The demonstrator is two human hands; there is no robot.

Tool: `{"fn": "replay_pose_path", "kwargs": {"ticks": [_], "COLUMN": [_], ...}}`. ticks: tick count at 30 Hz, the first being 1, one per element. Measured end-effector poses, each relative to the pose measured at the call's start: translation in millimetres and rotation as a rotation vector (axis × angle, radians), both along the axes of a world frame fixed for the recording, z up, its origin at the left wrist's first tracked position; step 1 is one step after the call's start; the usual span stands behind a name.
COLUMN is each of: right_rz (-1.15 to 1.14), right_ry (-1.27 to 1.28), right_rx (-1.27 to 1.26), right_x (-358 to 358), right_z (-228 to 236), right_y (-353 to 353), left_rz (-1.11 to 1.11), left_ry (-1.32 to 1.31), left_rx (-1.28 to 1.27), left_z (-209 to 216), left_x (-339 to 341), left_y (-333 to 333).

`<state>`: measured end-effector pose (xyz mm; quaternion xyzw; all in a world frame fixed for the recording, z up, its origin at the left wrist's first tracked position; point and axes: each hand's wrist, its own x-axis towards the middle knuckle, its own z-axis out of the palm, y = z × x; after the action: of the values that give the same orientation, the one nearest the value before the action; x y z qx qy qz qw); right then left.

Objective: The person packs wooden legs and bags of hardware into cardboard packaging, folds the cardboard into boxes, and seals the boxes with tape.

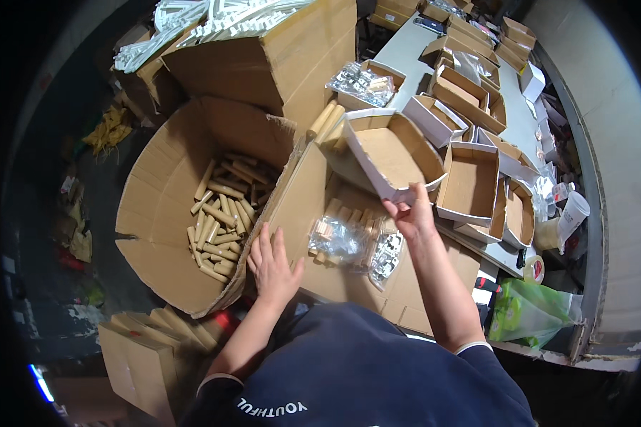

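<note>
A shallow open cardboard box (395,155) with white outer sides is tilted over an open carton (349,288), and my right hand (414,217) grips its near corner. My left hand (274,272), fingers spread, is at the edge between that carton and a large round-walled carton (153,206). Inside the large carton lies a heap of tan wooden cylinders (221,238). The nearer carton contains a clear plastic bag (335,240), a bag of small metal parts (386,257) and several wooden pieces, partly hidden by the bags.
More shallow boxes (470,178) crowd the grey table (399,53) on the right. A tall carton of white strips (292,64) stands far left. Folded cardboard (139,359) is at the lower left. A green plastic bag (523,309), tape roll (534,270) and white cup (573,210) are at right.
</note>
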<state>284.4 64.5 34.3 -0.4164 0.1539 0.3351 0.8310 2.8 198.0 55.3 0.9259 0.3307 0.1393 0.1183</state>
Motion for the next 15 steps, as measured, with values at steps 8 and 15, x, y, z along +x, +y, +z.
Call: {"fn": "replay_pose_path", "kwargs": {"ticks": [8, 15], "right_rz": [-0.633, -0.569], "right_ry": [0.161, -0.167], "right_rx": [-0.038, -0.006], "right_x": [-39, 8], "right_z": [24, -20], "right_y": [60, 28], "left_rz": [-0.025, -0.158], "left_ry": [0.031, -0.134], "left_rx": [0.038, -0.074], "left_z": [2, 17], "left_x": [1, 16], "left_y": [-3, 6]}}
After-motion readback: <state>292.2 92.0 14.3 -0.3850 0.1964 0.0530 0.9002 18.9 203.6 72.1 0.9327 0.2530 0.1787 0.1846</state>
